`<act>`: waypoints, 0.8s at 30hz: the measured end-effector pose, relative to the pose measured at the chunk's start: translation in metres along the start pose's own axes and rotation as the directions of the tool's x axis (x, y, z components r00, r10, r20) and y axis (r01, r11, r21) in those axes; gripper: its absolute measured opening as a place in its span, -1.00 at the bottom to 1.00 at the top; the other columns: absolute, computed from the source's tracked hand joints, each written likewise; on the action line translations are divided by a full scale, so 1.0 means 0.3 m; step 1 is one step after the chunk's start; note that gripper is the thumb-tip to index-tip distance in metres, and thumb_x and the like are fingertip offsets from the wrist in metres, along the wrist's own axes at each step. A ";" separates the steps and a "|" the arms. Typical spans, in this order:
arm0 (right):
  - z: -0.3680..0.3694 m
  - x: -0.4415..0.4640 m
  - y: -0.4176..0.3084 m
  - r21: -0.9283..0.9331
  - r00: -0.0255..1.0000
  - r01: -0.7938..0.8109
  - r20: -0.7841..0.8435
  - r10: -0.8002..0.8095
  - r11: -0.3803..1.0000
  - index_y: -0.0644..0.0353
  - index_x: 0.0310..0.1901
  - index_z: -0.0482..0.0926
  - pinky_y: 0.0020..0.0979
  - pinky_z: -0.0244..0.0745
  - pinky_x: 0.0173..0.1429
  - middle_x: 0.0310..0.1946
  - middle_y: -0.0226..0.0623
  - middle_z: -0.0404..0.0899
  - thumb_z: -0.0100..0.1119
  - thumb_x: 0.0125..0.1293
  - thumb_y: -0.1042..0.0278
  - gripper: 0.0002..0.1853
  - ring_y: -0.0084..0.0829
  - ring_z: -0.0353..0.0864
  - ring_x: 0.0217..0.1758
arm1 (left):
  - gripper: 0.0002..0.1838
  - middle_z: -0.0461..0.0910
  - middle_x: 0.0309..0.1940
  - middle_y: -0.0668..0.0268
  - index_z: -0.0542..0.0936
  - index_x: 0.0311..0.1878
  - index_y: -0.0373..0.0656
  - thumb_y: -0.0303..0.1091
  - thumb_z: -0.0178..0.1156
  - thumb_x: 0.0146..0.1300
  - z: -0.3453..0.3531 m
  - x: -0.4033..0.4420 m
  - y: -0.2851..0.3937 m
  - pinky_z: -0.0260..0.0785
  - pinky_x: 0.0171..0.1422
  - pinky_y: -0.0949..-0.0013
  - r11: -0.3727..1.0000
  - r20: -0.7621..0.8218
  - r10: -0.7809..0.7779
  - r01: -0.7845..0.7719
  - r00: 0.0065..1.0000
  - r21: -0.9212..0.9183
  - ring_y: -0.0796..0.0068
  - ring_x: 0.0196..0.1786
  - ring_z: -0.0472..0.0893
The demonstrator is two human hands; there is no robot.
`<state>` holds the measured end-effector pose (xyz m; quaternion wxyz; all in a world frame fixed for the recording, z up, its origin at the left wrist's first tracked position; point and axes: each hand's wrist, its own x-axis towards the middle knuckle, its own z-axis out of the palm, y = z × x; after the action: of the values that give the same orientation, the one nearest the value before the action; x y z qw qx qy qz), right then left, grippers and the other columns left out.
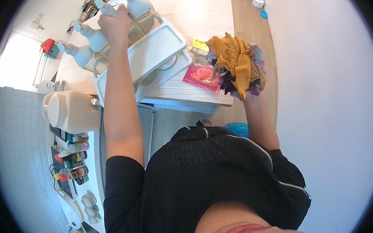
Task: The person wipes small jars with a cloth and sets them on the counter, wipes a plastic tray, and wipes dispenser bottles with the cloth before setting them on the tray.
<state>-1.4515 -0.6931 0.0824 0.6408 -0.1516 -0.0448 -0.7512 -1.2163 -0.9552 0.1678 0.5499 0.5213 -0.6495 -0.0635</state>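
My left hand (115,26) is closed around the upper part of a light-blue spray bottle (105,7), just below its nozzle. More light-blue bottles (80,53) stand beside it in a beige and white rack (161,44) with a tray-like top, at the table's left. On the right, my right hand (252,95) is under a bundle of crumpled cloths (234,63), mustard, brown, purple and grey, which it holds up near the table edge. Its fingers are hidden by the fabric. Next to the bundle, a pink packet (203,77) and a yellow-labelled packet (199,47) lie on the table.
The pale wooden table (202,14) has its front edge just ahead of my body. At left are a large cream jug (74,110) and a counter with several bottles (75,164) and stacked jars (90,206). A blue item (237,129) sits on the floor.
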 end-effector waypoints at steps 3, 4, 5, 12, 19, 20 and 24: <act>0.088 0.016 0.013 -0.303 0.980 -0.048 -0.199 -0.014 0.952 0.36 0.24 0.28 -0.17 0.36 0.28 0.21 0.00 0.35 -0.04 0.34 0.07 -0.42 -0.13 0.45 0.19 | -0.55 0.61 -0.38 0.05 0.50 -0.18 -0.40 -0.11 0.24 0.15 -0.010 -0.017 0.062 0.37 -0.03 0.15 0.978 -0.024 -0.122 0.116 0.992 -0.173 0.07 -0.26 0.59; 0.124 0.016 0.025 -0.582 0.895 -0.169 -0.428 -0.123 0.795 0.37 0.22 0.30 -0.17 0.34 0.30 0.20 0.00 0.36 0.01 0.32 0.15 -0.46 -0.11 0.43 0.21 | -0.56 0.61 -0.36 0.05 0.50 -0.19 -0.38 -0.10 0.22 0.16 -0.014 -0.024 0.062 0.37 -0.04 0.16 0.986 -0.044 -0.100 0.093 0.994 -0.138 0.08 -0.25 0.59; 0.102 -0.029 -0.014 -0.671 0.991 -0.082 -0.131 -0.009 0.737 0.32 0.11 0.43 -0.20 0.35 0.26 0.10 -0.05 0.44 0.11 0.23 0.34 -0.58 -0.13 0.47 0.14 | -0.58 0.61 -0.33 0.06 0.51 -0.20 -0.36 -0.09 0.21 0.18 -0.022 -0.023 0.062 0.37 -0.04 0.17 0.993 -0.073 -0.075 0.068 0.995 -0.100 0.09 -0.23 0.59; 0.331 -0.016 -0.070 -0.602 0.992 -0.099 -0.123 -0.031 -0.792 0.13 -0.07 0.59 -0.40 0.45 -0.12 -0.29 -0.20 0.45 0.06 0.12 0.60 -0.68 -0.41 0.54 -0.17 | -0.65 0.59 -0.34 0.08 0.51 -0.24 -0.29 -0.12 0.17 0.23 -0.081 -0.045 0.129 0.35 -0.08 0.14 0.971 -0.202 0.070 -0.112 0.977 -0.209 0.09 -0.24 0.58; 0.217 0.117 -0.079 -0.883 0.933 0.347 0.291 -0.210 0.318 0.14 0.25 0.21 -0.25 0.38 0.25 0.12 -0.31 0.35 -0.04 0.42 0.28 -0.58 -0.38 0.36 0.23 | -0.64 0.54 -0.36 0.12 0.48 -0.26 -0.30 -0.11 0.15 0.26 -0.201 -0.048 0.248 0.35 -0.12 0.22 0.958 -0.322 0.066 -0.151 0.944 -0.245 0.19 -0.28 0.55; 0.211 0.153 -0.061 -0.876 0.930 0.360 0.306 -0.206 0.322 0.14 0.25 0.21 -0.25 0.38 0.25 0.12 -0.31 0.35 -0.04 0.42 0.28 -0.58 -0.38 0.36 0.23 | -0.64 0.54 -0.36 0.12 0.48 -0.26 -0.30 -0.11 0.15 0.26 -0.218 -0.043 0.254 0.35 -0.12 0.22 0.957 -0.336 0.075 -0.163 0.939 -0.241 0.19 -0.28 0.55; 0.384 0.311 0.153 -0.614 0.843 0.538 0.377 -0.384 0.577 0.12 0.30 0.16 -0.17 0.42 0.23 0.18 -0.21 0.31 -0.14 0.42 0.17 -0.52 -0.20 0.34 0.29 | -0.63 0.53 -0.38 0.14 0.48 -0.25 -0.29 -0.10 0.17 0.25 -0.283 -0.055 0.328 0.36 -0.16 0.21 0.912 -0.282 0.097 -0.199 0.955 -0.359 0.19 -0.31 0.55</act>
<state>-1.3995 -0.7594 0.2126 0.3071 -0.4407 0.1399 -0.8318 -1.2122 -0.8572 0.2545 0.7241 0.3560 -0.5854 -0.0789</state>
